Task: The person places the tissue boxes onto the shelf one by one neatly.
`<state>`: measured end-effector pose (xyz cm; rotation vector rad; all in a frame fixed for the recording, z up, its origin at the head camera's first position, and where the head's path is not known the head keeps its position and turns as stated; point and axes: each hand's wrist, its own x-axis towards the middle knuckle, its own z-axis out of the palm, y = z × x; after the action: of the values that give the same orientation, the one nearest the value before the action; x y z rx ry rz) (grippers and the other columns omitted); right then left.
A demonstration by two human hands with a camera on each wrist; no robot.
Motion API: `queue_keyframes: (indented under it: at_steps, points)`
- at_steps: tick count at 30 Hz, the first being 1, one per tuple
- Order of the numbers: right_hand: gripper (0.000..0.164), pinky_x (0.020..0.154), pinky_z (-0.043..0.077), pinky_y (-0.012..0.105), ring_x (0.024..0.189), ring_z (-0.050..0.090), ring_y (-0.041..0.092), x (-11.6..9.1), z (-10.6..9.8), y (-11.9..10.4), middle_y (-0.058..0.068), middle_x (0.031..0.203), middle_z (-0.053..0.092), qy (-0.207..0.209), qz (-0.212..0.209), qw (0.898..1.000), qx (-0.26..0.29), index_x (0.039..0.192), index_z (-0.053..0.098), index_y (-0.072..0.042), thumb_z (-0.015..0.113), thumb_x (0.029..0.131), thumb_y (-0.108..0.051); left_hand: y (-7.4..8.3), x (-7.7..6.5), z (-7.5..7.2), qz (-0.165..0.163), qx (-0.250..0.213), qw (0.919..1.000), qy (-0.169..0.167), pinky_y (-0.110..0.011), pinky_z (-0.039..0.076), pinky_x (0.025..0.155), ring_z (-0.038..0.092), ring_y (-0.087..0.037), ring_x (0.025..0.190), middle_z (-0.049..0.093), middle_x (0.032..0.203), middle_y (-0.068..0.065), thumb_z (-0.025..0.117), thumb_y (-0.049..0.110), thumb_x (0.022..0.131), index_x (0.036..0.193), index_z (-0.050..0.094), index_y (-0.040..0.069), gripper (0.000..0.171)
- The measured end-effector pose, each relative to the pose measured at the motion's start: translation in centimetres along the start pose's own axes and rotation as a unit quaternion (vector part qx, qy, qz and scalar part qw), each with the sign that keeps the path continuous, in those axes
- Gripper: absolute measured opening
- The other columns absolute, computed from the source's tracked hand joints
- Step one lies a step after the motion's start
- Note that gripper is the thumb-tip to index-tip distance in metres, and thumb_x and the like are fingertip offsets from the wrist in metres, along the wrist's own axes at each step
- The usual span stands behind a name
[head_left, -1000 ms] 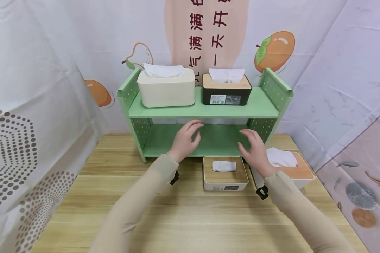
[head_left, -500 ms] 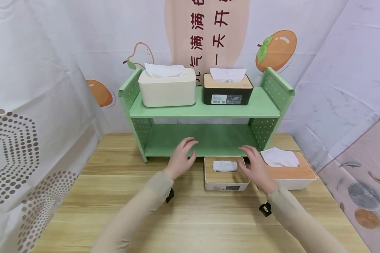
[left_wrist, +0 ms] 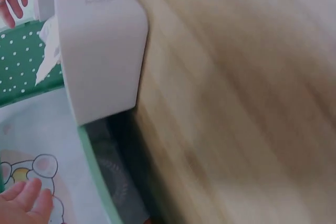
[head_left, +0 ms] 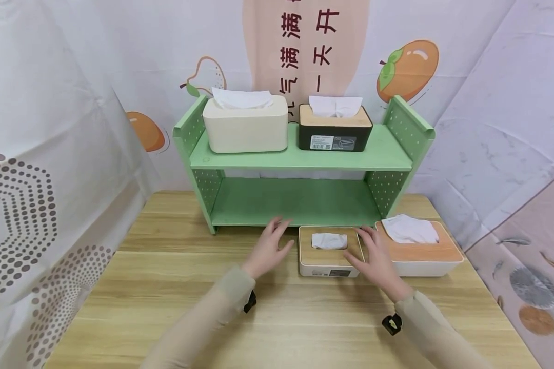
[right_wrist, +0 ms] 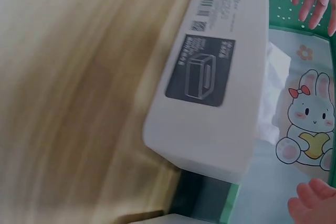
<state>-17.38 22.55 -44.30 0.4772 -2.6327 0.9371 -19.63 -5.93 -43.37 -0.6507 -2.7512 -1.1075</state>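
Both hands flank the small tissue box (head_left: 323, 259), which lies between the two sets of fingers; the step appears to be lining up a grasp. Left hand (head_left: 265, 253): fingers loosely bent, holding nothing. Right hand (head_left: 378, 262): fingers relaxed at the box's end, contact uncertain. Green shelf (head_left: 295, 201): beyond the fingertips. Gripping would call for bringing both hands inward.

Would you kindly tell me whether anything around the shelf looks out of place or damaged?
Nothing stands out. The cream box and black box sit upright on the shelf, the small box and orange-topped box upright on the table, and no spill or damage shows.
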Motion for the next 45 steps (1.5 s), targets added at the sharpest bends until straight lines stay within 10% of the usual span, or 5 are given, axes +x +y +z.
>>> queue_keyframes:
  at_steps: [9, 17, 45]
  points:
    - [0.083, 0.097, 0.03, 0.071, 0.134, 0.019, 0.052, -1.3, 1.3, 0.5, 0.032, 0.149, 0.016, -0.067, 0.062, 0.996, 0.018, 0.143, 0.035, -0.003, 0.078, 0.077, -0.029, 0.3, -0.9, 2.3, -0.076, -0.036, 0.9928, -0.085, -0.062, 0.036, 0.101, 0.026, -0.046, 0.137, 0.004, 0.158, -0.02, 0.06, 0.047, 0.09, 0.153, 0.018, 0.027, 0.078]
    - [0.096, 0.094, 0.03, 0.073, 0.132, 0.019, 0.059, -2.2, 2.6, 0.7, 0.036, 0.15, 0.01, -0.084, 0.092, 0.992, 0.014, 0.148, 0.028, -0.009, 0.08, 0.074, -0.039, 0.7, -1.1, 4.6, -0.091, -0.039, 0.9889, -0.11, -0.062, 0.036, 0.1, 0.035, -0.05, 0.131, 0.006, 0.157, -0.024, 0.063, 0.054, 0.084, 0.153, 0.017, 0.028, 0.087]
    - [0.091, 0.098, 0.036, 0.064, 0.132, 0.024, 0.056, -2.0, 3.9, 1.7, 0.04, 0.147, 0.015, -0.11, 0.12, 0.986, 0.018, 0.145, 0.029, 0.002, 0.075, 0.079, -0.04, 0.3, -1.1, 7.1, -0.109, -0.075, 0.9851, -0.11, -0.053, 0.034, 0.107, 0.03, -0.043, 0.137, 0.02, 0.153, -0.027, 0.063, 0.039, 0.09, 0.15, 0.029, 0.016, 0.073]
